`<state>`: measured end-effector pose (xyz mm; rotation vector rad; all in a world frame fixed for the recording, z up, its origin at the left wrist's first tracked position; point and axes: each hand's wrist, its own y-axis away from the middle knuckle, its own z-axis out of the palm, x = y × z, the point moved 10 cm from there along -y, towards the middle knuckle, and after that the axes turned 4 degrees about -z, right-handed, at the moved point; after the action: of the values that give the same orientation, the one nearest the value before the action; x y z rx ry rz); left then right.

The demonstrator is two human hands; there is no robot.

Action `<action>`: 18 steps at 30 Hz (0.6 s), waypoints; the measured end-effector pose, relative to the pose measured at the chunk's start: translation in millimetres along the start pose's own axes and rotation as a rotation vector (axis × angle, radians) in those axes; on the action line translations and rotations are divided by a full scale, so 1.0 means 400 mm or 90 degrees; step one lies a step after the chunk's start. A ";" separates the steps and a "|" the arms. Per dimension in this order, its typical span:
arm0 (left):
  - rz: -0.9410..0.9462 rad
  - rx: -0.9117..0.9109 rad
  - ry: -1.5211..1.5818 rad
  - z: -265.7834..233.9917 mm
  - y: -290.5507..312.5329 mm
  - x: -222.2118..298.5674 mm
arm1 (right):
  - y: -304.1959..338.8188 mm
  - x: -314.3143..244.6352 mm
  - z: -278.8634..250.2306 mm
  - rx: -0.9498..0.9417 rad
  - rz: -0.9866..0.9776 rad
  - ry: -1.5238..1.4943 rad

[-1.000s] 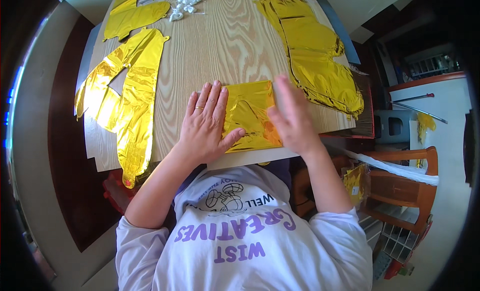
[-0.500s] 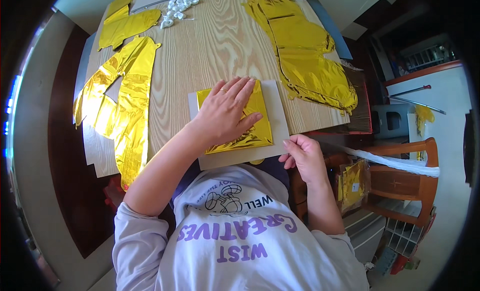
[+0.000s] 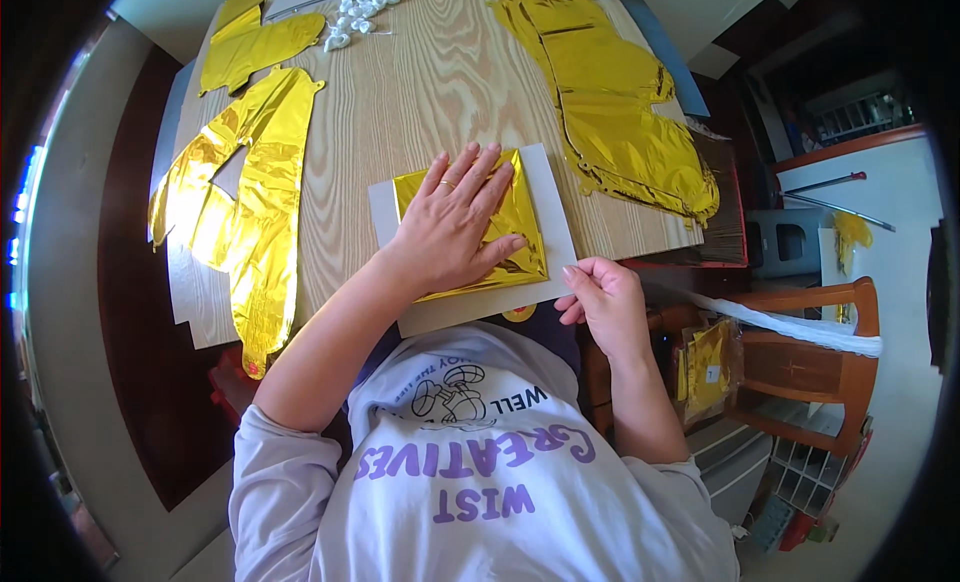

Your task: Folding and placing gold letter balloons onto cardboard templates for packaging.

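Observation:
My left hand [image 3: 455, 222] lies flat, fingers spread, on a folded gold foil sheet [image 3: 518, 244]. This square bundle rests on a thin grey board [image 3: 553, 214] at the table's near edge. At the board's near right corner, my right hand [image 3: 608, 302] has its thumb and bent fingers closed on the edge. Part of the foil is hidden beneath my left palm. A bit of gold with a red spot [image 3: 519, 313] shows below the board's near edge, above my lap.
Flat gold foil balloons lie on the wood-grain table [image 3: 430, 82]: a long one [image 3: 270, 182] and a smaller one [image 3: 260, 47] left, a large one [image 3: 610, 92] right. White shiny pieces [image 3: 360, 14] sit at the back. A wooden chair [image 3: 800, 367] stands right, beside a bagged gold packet [image 3: 708, 367].
The board has turned slightly, its right side shifting away from me. My right hand has moved up a little with its corner, and my left fingers have spread wider on the foil.

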<state>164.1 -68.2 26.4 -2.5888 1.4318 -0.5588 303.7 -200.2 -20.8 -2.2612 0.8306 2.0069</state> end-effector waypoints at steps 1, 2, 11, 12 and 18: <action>0.004 0.014 -0.009 -0.016 0.001 0.004 | 0.000 0.002 -0.001 0.004 -0.002 0.005; -0.017 0.013 -0.019 -0.031 0.001 -0.002 | 0.000 0.003 -0.002 0.008 -0.004 0.009; -0.144 0.012 0.051 -0.046 0.083 -0.064 | 0.043 -0.217 -0.042 0.227 -0.335 0.615; -0.151 0.023 0.082 -0.057 0.083 -0.069 | 0.039 -0.239 -0.051 0.220 -0.297 0.584; -0.216 0.021 0.260 -0.109 0.112 -0.183 | -0.014 -0.350 0.074 0.087 -0.607 0.515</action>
<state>76.9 -28.4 35.2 -2.8193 1.0525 -1.2030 273.0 -132.2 101.5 -2.5908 -0.1789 0.6219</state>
